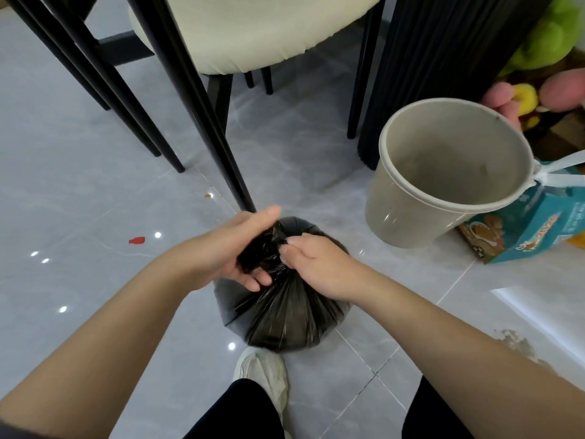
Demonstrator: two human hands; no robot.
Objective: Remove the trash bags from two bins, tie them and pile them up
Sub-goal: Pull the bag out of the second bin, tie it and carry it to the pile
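In the head view, a filled black plastic trash bag (281,315) is seen standing on the glossy grey tiled floor (79,191), and it serves here as the landmark for everything else. Its gathered neck (269,248) rises from the top of the bag toward the camera, so the long axis of the twisted plastic runs roughly upright, from the rounded body up into the hands.

The left hand (237,248) is closed around the bunched neck from the bag's left side, with the fingers curled under the plastic and the thumb laid over it. The right hand (310,264) is set against the neck from the bag's right side, and a fold of plastic is pinched between its thumb and fingertips. Both hands are directly above the bag and touching each other's portion of the neck; neither is noticeably nearer than the other. Whether a knot is already formed cannot be told, as the neck is covered by the fingers.

Beyond the bag and to its right, an empty round beige plastic bin (443,185) is seen tilted toward the camera with no liner inside, well apart from the bag. Just behind the bin, a teal printed cardboard box (522,236) is visible. Beyond the bag to its left, black chair legs (190,106) stand on the floor. A pale shoe (262,372) is placed just in front of the bag's near edge.

The tying step is judged to be in hand, and the next pull would likely be made by drawing the two hands apart sideways across the upright neck.
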